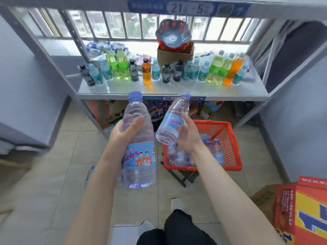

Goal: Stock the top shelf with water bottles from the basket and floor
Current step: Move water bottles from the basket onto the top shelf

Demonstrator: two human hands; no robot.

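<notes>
My left hand (123, 134) grips a big bottle (139, 156) upright, thumb across its front. My right hand (190, 135) curls round a small bottle (172, 121), tilted. Both hang before the shelf (127, 89), which holds a row of drinks (146, 71) and a box (174, 56) with a bowl (173, 36). The basket (230, 138), with more bottles in it, sits under my right hand. Cartons (304, 209) stand far right.

Far off we see a row of green, orange and dark plastic drink bottles (146, 73), a brown cardboard box (170, 56) behind holding a red patterned bowl (173, 35); near right, an orange-and-yellow carton (307, 209).
</notes>
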